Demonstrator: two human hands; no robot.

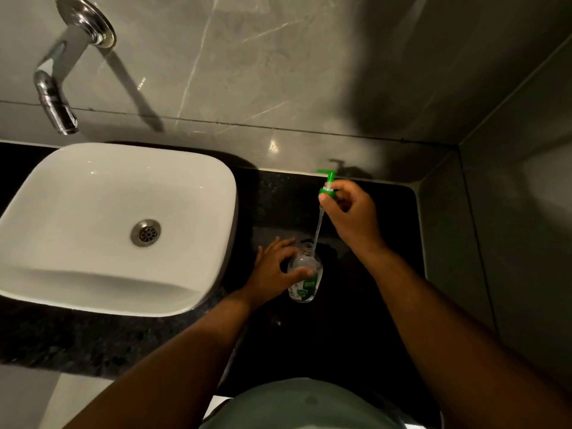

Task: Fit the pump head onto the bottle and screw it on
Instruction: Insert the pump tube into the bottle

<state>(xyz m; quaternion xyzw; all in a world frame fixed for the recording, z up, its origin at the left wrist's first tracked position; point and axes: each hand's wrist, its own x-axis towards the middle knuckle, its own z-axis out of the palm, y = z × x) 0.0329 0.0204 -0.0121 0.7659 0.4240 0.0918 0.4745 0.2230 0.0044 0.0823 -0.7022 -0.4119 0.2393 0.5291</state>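
Note:
A clear plastic bottle [305, 275] with a green label stands upright on the black counter, right of the basin. My left hand [274, 267] grips its body from the left, thumb across the front. My right hand [349, 216] holds the green pump head [328, 184] by its collar, raised well above the bottle. The pump's clear dip tube [318, 230] hangs down and its lower end sits at the bottle's open neck [307, 248]. The collar is far above the neck.
A white square basin [102, 230] fills the left of the black counter [356, 305]. A chrome wall tap [58, 100] juts over it. Grey tiled walls close off the back and the right side [510, 243].

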